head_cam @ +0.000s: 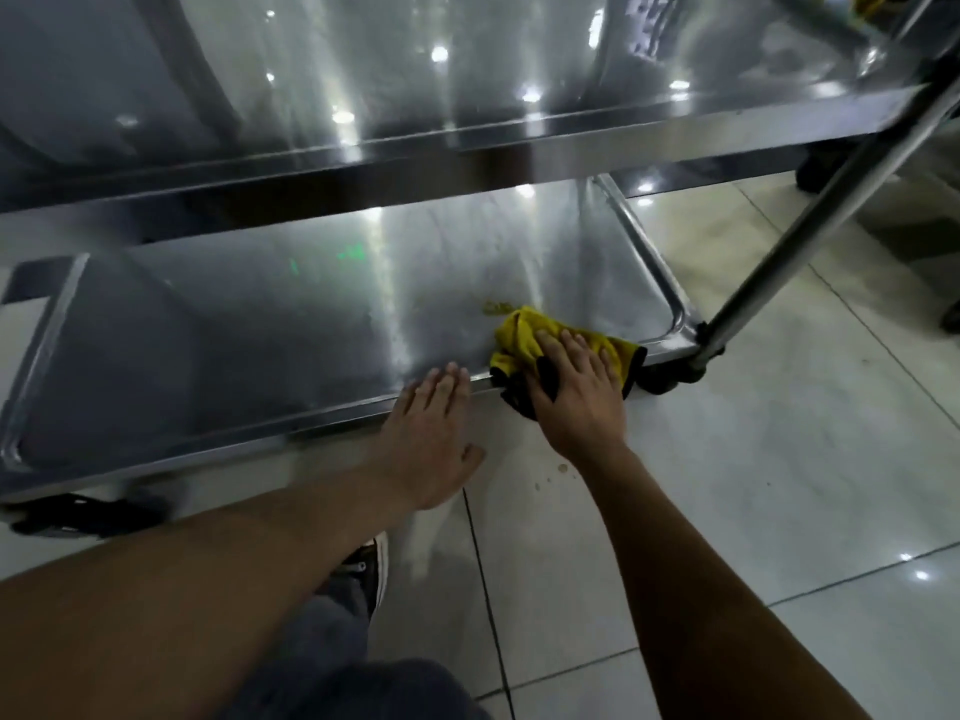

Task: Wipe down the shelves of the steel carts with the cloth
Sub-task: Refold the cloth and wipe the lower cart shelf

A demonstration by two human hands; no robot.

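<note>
Yellow cloth (524, 337) sits bunched at the front right corner of the cart's bottom shelf (291, 324), and our right hand (574, 394) presses flat on it, grip apart. Our left hand (434, 433) rests beside it on the shelf's front edge, fingers straight. Pale floor tiles (779, 459) lie below us.

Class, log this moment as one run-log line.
right hand presses cloth | bottom shelf, front right corner | left hand flat on front rim

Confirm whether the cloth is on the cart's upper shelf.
No, the yellow cloth lies on the bottom shelf near its front right corner, under the right hand.
</note>
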